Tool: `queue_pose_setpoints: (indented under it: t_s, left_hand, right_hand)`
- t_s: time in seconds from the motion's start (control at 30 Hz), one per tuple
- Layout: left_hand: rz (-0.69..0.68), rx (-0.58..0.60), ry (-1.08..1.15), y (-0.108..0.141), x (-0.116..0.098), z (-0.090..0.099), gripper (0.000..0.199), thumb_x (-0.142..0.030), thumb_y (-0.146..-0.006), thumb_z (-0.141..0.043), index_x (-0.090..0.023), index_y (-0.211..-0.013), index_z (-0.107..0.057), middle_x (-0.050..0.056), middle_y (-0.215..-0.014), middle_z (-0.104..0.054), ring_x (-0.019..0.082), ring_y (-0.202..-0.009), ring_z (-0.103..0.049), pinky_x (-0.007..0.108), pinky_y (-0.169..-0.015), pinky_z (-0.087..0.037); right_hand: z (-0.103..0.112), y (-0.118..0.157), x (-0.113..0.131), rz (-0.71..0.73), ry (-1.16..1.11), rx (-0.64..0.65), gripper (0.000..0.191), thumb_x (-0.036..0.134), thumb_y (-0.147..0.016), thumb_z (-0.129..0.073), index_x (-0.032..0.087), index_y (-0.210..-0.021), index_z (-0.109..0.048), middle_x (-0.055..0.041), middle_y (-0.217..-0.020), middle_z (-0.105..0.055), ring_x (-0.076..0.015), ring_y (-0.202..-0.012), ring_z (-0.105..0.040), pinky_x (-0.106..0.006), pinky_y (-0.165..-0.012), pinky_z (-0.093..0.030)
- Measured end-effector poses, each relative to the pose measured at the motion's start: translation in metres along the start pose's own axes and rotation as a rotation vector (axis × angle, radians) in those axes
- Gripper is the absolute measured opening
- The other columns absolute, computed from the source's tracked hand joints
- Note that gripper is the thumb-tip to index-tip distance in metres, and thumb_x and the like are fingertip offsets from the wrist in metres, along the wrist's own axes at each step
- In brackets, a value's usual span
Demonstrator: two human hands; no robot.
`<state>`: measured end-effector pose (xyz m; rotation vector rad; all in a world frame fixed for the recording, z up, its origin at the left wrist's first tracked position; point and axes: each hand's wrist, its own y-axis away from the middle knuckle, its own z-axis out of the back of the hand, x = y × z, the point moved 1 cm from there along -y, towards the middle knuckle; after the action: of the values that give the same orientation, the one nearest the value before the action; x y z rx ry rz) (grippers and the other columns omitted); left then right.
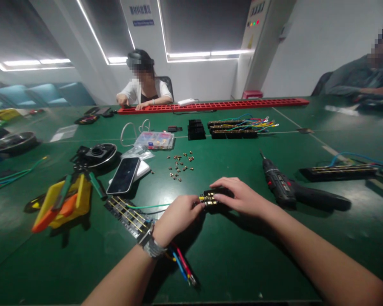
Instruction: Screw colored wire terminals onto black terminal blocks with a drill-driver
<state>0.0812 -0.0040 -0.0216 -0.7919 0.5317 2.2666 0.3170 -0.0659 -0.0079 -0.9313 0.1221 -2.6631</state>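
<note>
My left hand (182, 214) has thumb and fingers pinched on a wire end with a yellow tip, at the left side of a small black terminal block (214, 207) with brass contacts. A green wire (148, 207) runs to this hand from the left. My right hand (238, 196) is closed around the block, its fingers across the far side and top. Beneath my left wrist lies a longer terminal strip (127, 217) with brass bars. Red and blue wires (183, 263) stick out below the wrist. Small brass screws (178, 163) lie scattered beyond my hands.
A black power screwdriver (284, 187) lies right. To the left are a yellow bin (83, 199) with green-handled pliers, a phone (124, 175) and a parts box (156, 140). Wired strips (234, 134) stand further back. A person (145, 85) sits across; another (364, 80) sits at right.
</note>
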Motion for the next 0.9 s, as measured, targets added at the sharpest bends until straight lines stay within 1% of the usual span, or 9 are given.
queue_pose_setpoints:
  t_s: [0.07,0.17,0.27,0.37,0.43,0.5,0.57,0.67,0.9]
  left_hand:
    - [-0.004,-0.004,0.002,0.001,-0.002,0.000,0.030,-0.040,-0.103,-0.055,-0.019,-0.091,-0.073,0.006,-0.085,-0.077,0.019,-0.071,-0.066,0.028,-0.063,-0.038]
    - [-0.022,-0.007,0.003,0.003,-0.002,-0.001,0.028,-0.038,-0.103,-0.056,-0.020,-0.095,-0.075,0.006,-0.087,-0.078,0.020,-0.071,-0.067,0.028,-0.063,-0.039]
    - [-0.015,-0.016,-0.024,0.004,-0.002,0.000,0.028,-0.038,-0.104,-0.055,-0.020,-0.096,-0.075,0.007,-0.087,-0.078,0.020,-0.071,-0.069,0.028,-0.062,-0.041]
    - [0.001,-0.016,-0.068,0.005,-0.002,0.000,0.029,-0.040,-0.105,-0.055,-0.020,-0.099,-0.075,0.009,-0.090,-0.079,0.021,-0.073,-0.071,0.028,-0.062,-0.043]
    - [0.003,-0.018,-0.128,0.006,-0.003,-0.002,0.028,-0.040,-0.106,-0.055,-0.021,-0.104,-0.075,0.009,-0.095,-0.080,0.023,-0.078,-0.074,0.028,-0.065,-0.047]
    - [-0.011,-0.042,-0.226,0.008,-0.004,-0.007,0.027,-0.038,-0.108,-0.052,-0.021,-0.111,-0.073,0.010,-0.100,-0.080,0.025,-0.084,-0.076,0.031,-0.071,-0.052]
    - [-0.034,-0.060,-0.333,0.012,-0.007,-0.012,0.029,-0.032,-0.111,-0.045,-0.019,-0.117,-0.070,0.012,-0.101,-0.079,0.027,-0.086,-0.077,0.035,-0.076,-0.056]
    - [-0.050,-0.033,-0.429,0.017,-0.011,-0.017,0.032,-0.025,-0.112,-0.036,-0.015,-0.117,-0.066,0.013,-0.094,-0.077,0.028,-0.079,-0.078,0.038,-0.073,-0.060]
    - [-0.048,0.000,-0.390,0.022,-0.019,-0.013,0.030,-0.020,-0.111,-0.037,-0.012,-0.116,-0.066,0.015,-0.088,-0.076,0.030,-0.081,-0.079,0.037,-0.072,-0.061]
  right_hand:
    - [0.004,-0.016,0.005,-0.030,0.067,0.020,0.027,0.032,-0.103,-0.064,0.020,-0.125,-0.072,-0.0098,-0.128,-0.076,-0.0259,-0.120,-0.069,-0.041,-0.105,-0.047]
    - [0.001,-0.051,0.016,-0.040,0.192,0.157,0.026,0.030,-0.101,-0.066,0.020,-0.123,-0.076,-0.0087,-0.126,-0.078,-0.0249,-0.118,-0.071,-0.035,-0.101,-0.051]
    - [-0.012,-0.092,0.023,-0.059,0.243,0.220,0.029,0.028,-0.096,-0.070,0.021,-0.122,-0.078,-0.0074,-0.122,-0.080,-0.0243,-0.109,-0.075,-0.031,-0.092,-0.055]
    - [-0.028,-0.126,0.027,-0.082,0.337,0.229,0.035,0.023,-0.093,-0.068,0.019,-0.127,-0.077,-0.0126,-0.123,-0.079,-0.0291,-0.111,-0.074,-0.034,-0.091,-0.055]
    - [-0.039,-0.139,0.032,-0.055,0.390,0.249,0.038,0.022,-0.094,-0.067,0.019,-0.130,-0.075,-0.0147,-0.125,-0.077,-0.0305,-0.113,-0.073,-0.036,-0.091,-0.054]
    - [-0.050,-0.145,0.038,0.008,0.418,0.291,0.035,0.024,-0.093,-0.068,0.022,-0.128,-0.076,-0.0142,-0.125,-0.075,-0.0298,-0.112,-0.072,-0.034,-0.090,-0.054]
    - [-0.060,-0.146,0.043,0.062,0.430,0.326,0.030,0.022,-0.095,-0.066,0.021,-0.123,-0.076,-0.0141,-0.124,-0.073,-0.0282,-0.108,-0.072,-0.033,-0.087,-0.054]
    - [-0.069,-0.146,0.045,0.087,0.432,0.332,0.026,0.015,-0.099,-0.058,0.018,-0.118,-0.076,-0.0141,-0.119,-0.073,-0.0254,-0.104,-0.071,-0.032,-0.087,-0.052]
    - [-0.073,-0.149,0.041,0.082,0.372,0.304,0.022,0.009,-0.097,-0.058,0.016,-0.108,-0.077,-0.0131,-0.108,-0.074,-0.0234,-0.098,-0.070,-0.030,-0.084,-0.051]
